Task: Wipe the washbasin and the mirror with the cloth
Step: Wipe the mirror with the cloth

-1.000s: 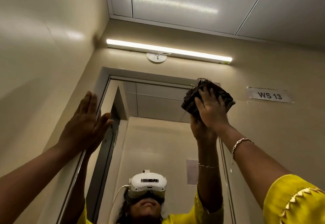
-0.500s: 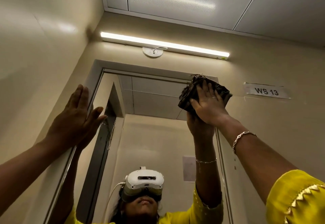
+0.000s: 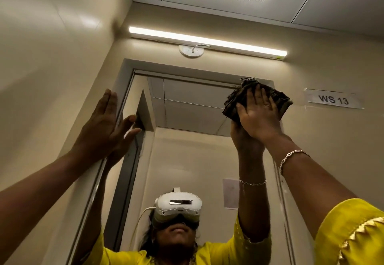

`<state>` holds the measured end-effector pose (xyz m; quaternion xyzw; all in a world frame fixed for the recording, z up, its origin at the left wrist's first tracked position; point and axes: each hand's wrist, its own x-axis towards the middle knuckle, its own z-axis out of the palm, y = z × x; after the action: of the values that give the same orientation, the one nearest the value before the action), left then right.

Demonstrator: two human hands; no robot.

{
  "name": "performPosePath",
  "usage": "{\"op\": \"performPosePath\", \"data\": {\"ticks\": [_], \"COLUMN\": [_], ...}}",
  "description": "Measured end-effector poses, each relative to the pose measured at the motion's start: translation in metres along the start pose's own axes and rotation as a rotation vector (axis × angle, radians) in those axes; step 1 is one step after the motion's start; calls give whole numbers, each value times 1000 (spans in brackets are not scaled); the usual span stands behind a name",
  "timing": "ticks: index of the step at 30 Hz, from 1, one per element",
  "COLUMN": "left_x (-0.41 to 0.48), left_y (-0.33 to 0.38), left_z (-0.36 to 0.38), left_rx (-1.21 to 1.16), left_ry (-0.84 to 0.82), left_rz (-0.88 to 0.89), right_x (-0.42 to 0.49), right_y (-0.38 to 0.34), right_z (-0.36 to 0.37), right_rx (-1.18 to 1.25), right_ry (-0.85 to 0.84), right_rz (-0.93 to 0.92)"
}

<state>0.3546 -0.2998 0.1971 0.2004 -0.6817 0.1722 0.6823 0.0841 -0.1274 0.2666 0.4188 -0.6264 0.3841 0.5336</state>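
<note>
The dark, folded cloth (image 3: 233,103), frayed along its top, lies flat against the mirror (image 3: 187,150) at its upper right corner, and its right side reaches over the mirror's right edge. The right hand (image 3: 259,117) covers the middle of the cloth and presses it to the glass with the palm, fingers straight, pointing up and slightly spread, a ring on one of them. Cloth shows to the left, above and to the right of the hand. A chain bracelet (image 3: 293,156) sits on that wrist, above a yellow sleeve (image 3: 353,233).

The left hand (image 3: 101,125) rests flat on the mirror's left edge, fingers straight and together, thumb spread toward the glass, holding nothing.

The glass reflects both arms and a white headset (image 3: 178,204). A "WS 13" label (image 3: 333,99) is on the wall just right of the cloth, and a strip light (image 3: 207,41) glows above the mirror's top edge.
</note>
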Motion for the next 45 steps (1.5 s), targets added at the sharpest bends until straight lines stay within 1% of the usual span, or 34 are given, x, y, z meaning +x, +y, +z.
{"op": "performPosePath", "data": {"ticks": [6,12,17,20,22,26,33,36,45], "left_x": [0,-2,-2,-1,-1,-2,0,-1,-5], "left_y": [-1,0,-8,-6,-6,-6,-7,-8,-1], "left_z": [-2,-5,3,1,2,1,3,3,-2], "left_rx": [-33,-194,-166,-241,-264,-305,-312,-279,-202], "left_ry": [-14,-8,17,17,19,24,37,46,38], "left_rz": [20,-11,46,30,42,12,34,38,17], "right_x": [-2,2,1,3,4,5,4,-5,-36], "right_y": [-37,-105,-154,-176,-186,-206,-212,-211,-206], "right_z": [6,21,30,32,33,35,33,33,41], "right_rx": [50,66,88,107,106,109,103,94,21], "right_ry": [8,41,42,53,47,23,0,-1,6], "right_rz": [-40,-122,-196,-223,-245,-289,-381,-426,-462]}}
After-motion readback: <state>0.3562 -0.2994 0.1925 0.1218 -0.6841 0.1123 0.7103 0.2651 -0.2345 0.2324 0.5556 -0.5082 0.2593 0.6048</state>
